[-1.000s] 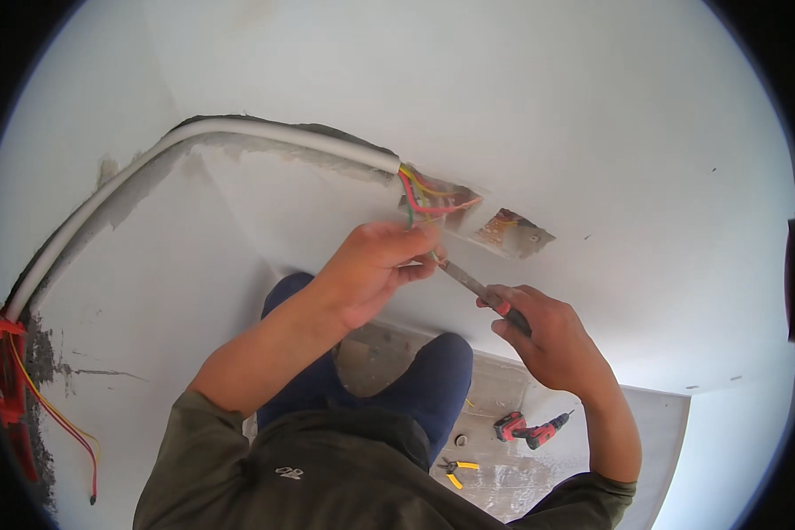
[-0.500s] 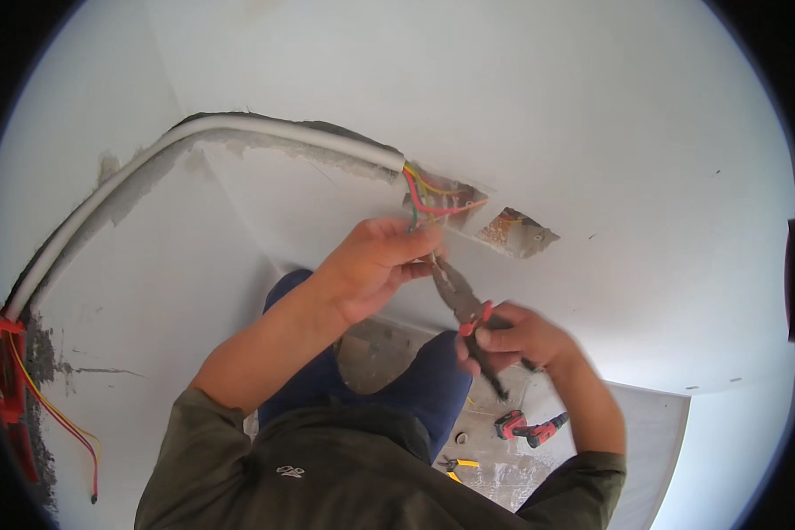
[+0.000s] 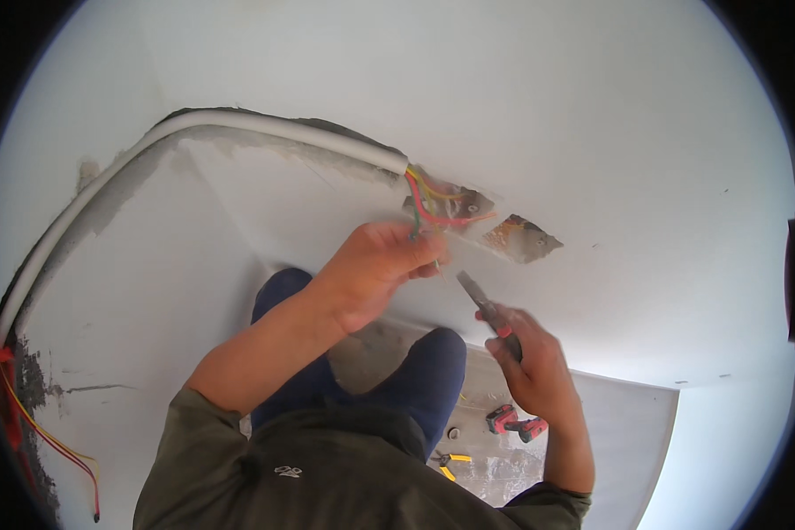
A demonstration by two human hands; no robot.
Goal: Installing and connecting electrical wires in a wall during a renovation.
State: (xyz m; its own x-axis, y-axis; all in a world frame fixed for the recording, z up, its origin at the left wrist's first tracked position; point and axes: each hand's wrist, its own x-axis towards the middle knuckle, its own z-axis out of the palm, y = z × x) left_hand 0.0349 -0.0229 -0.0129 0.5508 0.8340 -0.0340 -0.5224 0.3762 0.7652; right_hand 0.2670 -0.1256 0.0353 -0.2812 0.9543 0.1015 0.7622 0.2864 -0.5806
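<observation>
My left hand point(image 3: 384, 267) pinches a green wire point(image 3: 416, 223) between thumb and fingers, and a thin end sticks out below the fingertips. The wire belongs to a bunch with a red wire point(image 3: 430, 217) and a yellow wire point(image 3: 426, 183). All of them come out of the white conduit point(image 3: 327, 140) beside a cut wall box hole point(image 3: 470, 201). In my right hand point(image 3: 534, 367) is a pair of pliers point(image 3: 480, 294) with red and black handles. Their jaws point up toward my left hand, a short gap away from the wire.
Right of the first hole is a second wall opening point(image 3: 526, 240). A red box point(image 3: 4, 389) with loose yellow and red wires point(image 3: 62, 439) sits at far left. On the floor lie a red and black power tool point(image 3: 510, 420) and yellow-handled pliers point(image 3: 450, 459).
The pliers have come off the wire end by my left fingertips and moved down and right with my right hand, turning. My left hand keeps its pinch.
</observation>
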